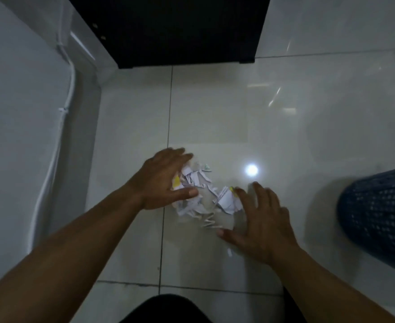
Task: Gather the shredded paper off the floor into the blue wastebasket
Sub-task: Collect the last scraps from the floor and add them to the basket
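Note:
A small heap of shredded paper (201, 194), white with a few yellow bits, lies on the glossy white tile floor (215, 113). My left hand (164, 180) is at the heap's left side, fingers straight and spread, touching the scraps. My right hand (259, 217) lies flat on the right side of the heap, fingers spread, its fingertips at the paper's edge. Both hands are blurred. The blue mesh wastebasket (378, 215) stands at the right edge, partly cut off by the frame.
A black cabinet (175, 31) stands on the floor straight ahead. A white wall with a cable (59, 127) running down it lines the left side. My dark-clothed knee (166, 308) is at the bottom centre.

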